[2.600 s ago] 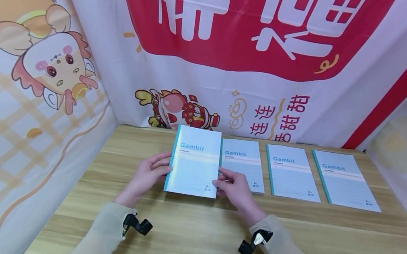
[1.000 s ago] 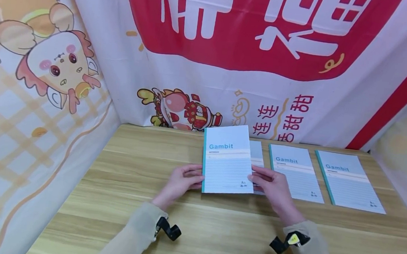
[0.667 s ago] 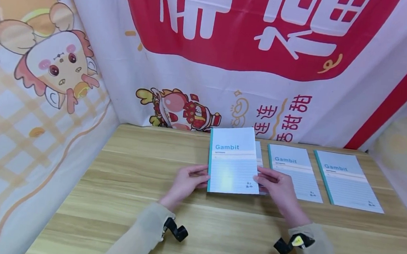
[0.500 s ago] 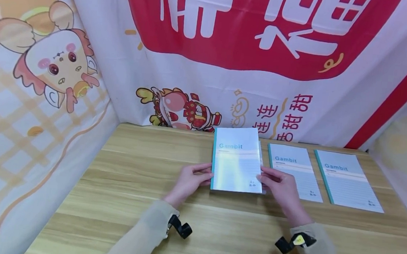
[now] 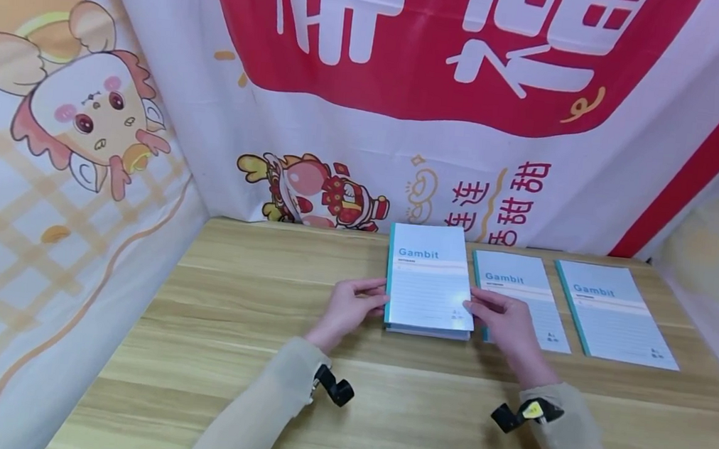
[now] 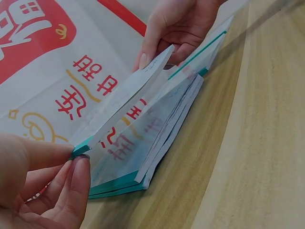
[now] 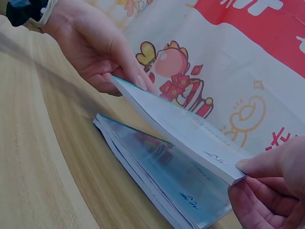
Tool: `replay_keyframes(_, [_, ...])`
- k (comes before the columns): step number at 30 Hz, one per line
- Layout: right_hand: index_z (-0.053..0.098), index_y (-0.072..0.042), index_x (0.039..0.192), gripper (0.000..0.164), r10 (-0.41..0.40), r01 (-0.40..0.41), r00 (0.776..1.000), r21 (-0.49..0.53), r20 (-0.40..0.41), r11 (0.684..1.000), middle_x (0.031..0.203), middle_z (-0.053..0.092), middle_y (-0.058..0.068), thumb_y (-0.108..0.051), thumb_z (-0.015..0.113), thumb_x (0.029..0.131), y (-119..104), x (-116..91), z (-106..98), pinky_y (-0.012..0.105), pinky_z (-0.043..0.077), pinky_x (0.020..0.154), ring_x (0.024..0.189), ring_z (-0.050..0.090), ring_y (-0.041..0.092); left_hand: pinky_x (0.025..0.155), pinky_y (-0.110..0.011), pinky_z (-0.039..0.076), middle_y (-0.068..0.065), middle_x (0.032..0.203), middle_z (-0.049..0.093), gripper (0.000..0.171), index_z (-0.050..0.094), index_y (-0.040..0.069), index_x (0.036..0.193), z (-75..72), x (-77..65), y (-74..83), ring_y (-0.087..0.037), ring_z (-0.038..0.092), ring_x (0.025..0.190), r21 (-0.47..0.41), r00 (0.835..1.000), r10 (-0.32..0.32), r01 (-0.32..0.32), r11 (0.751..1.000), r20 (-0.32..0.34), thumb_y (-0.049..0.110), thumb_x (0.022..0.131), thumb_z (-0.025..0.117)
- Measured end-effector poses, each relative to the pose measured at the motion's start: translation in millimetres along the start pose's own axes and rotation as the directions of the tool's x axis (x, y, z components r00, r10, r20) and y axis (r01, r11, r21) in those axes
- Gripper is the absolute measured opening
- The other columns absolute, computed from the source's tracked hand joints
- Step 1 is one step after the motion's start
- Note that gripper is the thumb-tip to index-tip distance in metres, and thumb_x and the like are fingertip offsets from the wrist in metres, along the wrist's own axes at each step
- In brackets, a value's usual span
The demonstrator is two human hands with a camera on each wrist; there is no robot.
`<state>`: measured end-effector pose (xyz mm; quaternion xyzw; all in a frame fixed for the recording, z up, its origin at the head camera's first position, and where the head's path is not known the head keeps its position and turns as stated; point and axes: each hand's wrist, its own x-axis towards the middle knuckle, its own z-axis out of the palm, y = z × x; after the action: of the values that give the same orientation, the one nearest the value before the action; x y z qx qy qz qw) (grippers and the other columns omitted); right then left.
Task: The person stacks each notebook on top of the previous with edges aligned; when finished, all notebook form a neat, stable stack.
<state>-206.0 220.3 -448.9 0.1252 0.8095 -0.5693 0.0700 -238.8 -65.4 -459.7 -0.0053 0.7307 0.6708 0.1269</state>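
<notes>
A pale blue notebook (image 5: pixel 430 280) with a teal spine and "Gambit" on its cover is held level between both hands. My left hand (image 5: pixel 352 306) pinches its spine edge, thumb on top. On the opposite edge my right hand (image 5: pixel 507 326) pinches near the lower corner. The wrist views show a gap under this notebook, over a small stack of similar notebooks (image 7: pixel 143 167) on the table. From the head camera most of that stack is hidden; only its near edge shows.
Two more matching notebooks lie to the right on the wooden table (image 5: pixel 381 412): one (image 5: pixel 521 288) partly behind my right hand, the other (image 5: pixel 615 311) farther right. A printed cloth (image 5: pixel 342 130) hangs along the back edge, and another cloth covers the left side.
Both hands have carried the notebook rightward from left of the row to over the leftmost lying notebooks. It was tilted earlier and now lines up closely above them. The other two notebooks stay put.
</notes>
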Motion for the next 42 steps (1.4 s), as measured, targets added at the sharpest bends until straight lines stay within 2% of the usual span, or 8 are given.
replay_keyframes(8, [0.057,-0.014,0.145,0.052,0.020,-0.020,1.000,0.007,-0.011,1.000,0.142,0.057,0.012,-0.035,0.069,0.099,4,7,-1,0.045,0.046,0.107,0.127,0.056,0.027,0.079,-0.029,0.060,-0.007,0.105,0.070,0.035,0.069,0.006,0.131,5.8,7.5,-4.6,-0.018,0.071,0.091,0.022,1.000,0.013,-0.013,1.000,0.006,0.006,0.096,0.072])
replay_keyframes(16, [0.055,-0.014,0.147,0.055,0.028,-0.028,1.000,-0.020,0.006,0.999,0.147,0.053,0.012,-0.039,0.067,0.100,9,10,-1,0.049,0.039,0.113,0.134,0.049,0.028,0.078,-0.028,0.061,-0.007,0.104,0.070,0.036,0.068,0.004,0.130,9.3,10.5,-10.2,-0.018,0.071,0.092,0.047,1.000,-0.009,0.009,0.999,-0.003,0.004,0.095,0.073])
replay_keyframes(26, [0.055,-0.014,0.147,0.053,0.036,-0.036,0.999,-0.057,0.001,0.998,0.142,0.058,0.012,-0.038,0.066,0.101,9,9,3,0.049,0.042,0.110,0.132,0.051,0.028,0.076,-0.028,0.061,-0.008,0.103,0.070,0.034,0.069,0.003,0.128,11.6,10.0,-13.3,-0.018,0.070,0.089,0.079,1.000,-0.018,0.020,0.997,-0.024,0.004,0.095,0.072])
replay_keyframes(35, [0.056,-0.010,0.145,0.051,-0.011,0.010,1.000,-0.082,-0.008,0.997,0.140,0.060,0.014,-0.035,0.065,0.102,10,8,5,0.048,0.045,0.107,0.128,0.054,0.029,0.073,-0.028,0.061,-0.007,0.100,0.069,0.032,0.070,0.001,0.127,11.7,8.9,-13.6,-0.017,0.070,0.084,0.127,0.999,0.014,-0.010,0.992,-0.030,0.003,0.095,0.072])
replay_keyframes(42, [0.055,-0.011,0.147,0.055,-0.001,0.001,1.000,-0.111,0.004,0.994,0.140,0.059,0.014,-0.039,0.067,0.100,11,9,5,0.049,0.043,0.107,0.126,0.055,0.029,0.071,-0.027,0.061,-0.005,0.100,0.069,0.032,0.070,0.002,0.127,13.2,9.7,-14.5,-0.016,0.069,0.082,0.171,0.999,0.020,-0.013,0.985,-0.042,0.004,0.095,0.072])
